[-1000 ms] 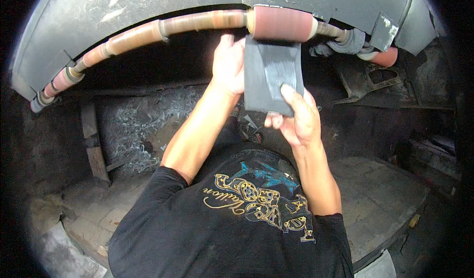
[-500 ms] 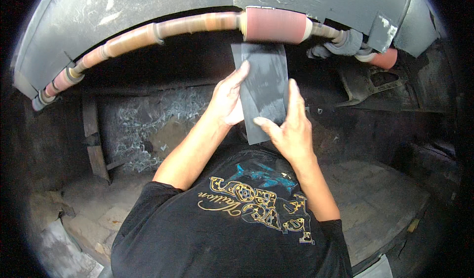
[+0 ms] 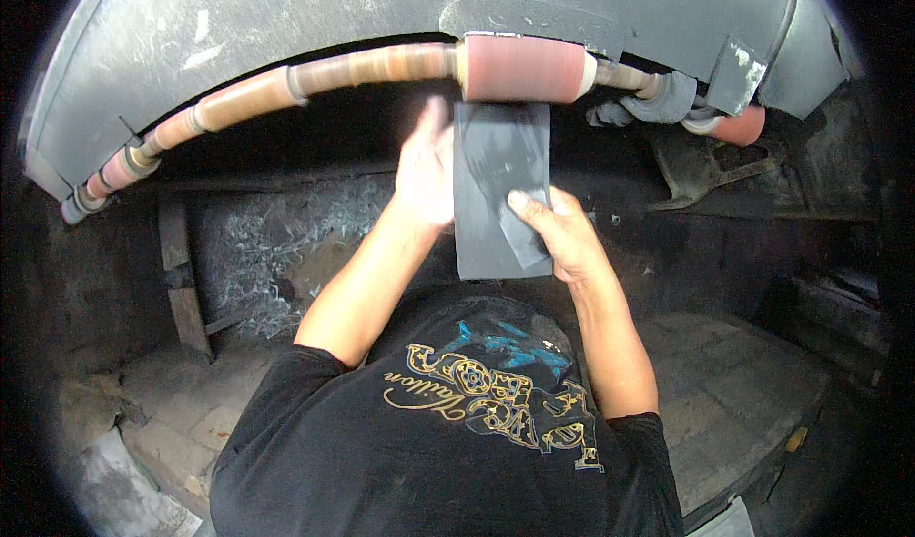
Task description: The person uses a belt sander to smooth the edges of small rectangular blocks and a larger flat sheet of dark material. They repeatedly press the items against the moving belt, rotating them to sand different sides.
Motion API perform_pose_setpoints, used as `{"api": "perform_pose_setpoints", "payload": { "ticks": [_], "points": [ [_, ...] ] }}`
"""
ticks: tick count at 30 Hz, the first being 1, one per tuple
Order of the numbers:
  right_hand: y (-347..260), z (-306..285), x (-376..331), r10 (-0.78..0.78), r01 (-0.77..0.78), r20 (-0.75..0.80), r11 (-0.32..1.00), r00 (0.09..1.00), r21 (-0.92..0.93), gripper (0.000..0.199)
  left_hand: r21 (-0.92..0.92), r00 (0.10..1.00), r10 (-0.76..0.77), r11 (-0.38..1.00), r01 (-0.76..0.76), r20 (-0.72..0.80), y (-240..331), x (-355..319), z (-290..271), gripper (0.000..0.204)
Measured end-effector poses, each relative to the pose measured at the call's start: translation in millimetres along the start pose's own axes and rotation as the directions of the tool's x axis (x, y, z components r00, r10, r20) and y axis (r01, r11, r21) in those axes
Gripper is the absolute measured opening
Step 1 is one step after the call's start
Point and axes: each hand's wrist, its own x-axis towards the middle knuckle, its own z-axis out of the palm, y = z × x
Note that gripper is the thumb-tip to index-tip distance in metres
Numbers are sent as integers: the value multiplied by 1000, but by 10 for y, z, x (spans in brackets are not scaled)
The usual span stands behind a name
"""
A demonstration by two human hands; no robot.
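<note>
A flat, thin grey rectangular piece stands upright in front of me, its face streaked with lighter and darker patches. Its top edge lies right under a reddish abrasive drum on a long shaft; whether they touch I cannot tell. My right hand grips the piece at its lower right, thumb on the front and fingers hidden behind. Beside its left edge is my left hand, palm turned toward the piece. The raised thumb of that hand is off the sheet and smeared by motion; its other fingers are mostly hidden.
Ringed brown and pink rollers continue along the shaft to the left. A grey hood curves above it. Grey rags wrap the shaft at right, near a metal bracket. Pale scraps litter the dark area behind.
The grey piece has turned from a slight tilt to nearly straight. My left hand has come off its front and shifted left, while my right thumb has slid higher on it.
</note>
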Motion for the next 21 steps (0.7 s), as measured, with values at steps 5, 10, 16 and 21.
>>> {"api": "perform_pose_setpoints", "payload": {
  "ticks": [5, 10, 16, 21],
  "points": [
    [-405, 134, 256, -109, 111, -20, 981, 994, 157, 29, 208, 941, 323, 918, -337, 100, 304, 516, -60, 58],
    [-449, 293, -71, -41, 56, -103, 988, 994, 141, 32, -174, 951, 122, 982, -75, 283, 214, 326, 48, 70],
    [-128, 316, -516, -41, 50, -74, 990, 996, 128, 39, -318, 971, 4, 945, 75, 241, 35, -187, 283, 84],
    [-65, 299, -591, -27, 34, -55, 991, 998, 126, 38, -271, 990, -15, 961, 52, 139, -21, -252, 507, 91]
  ]
}}
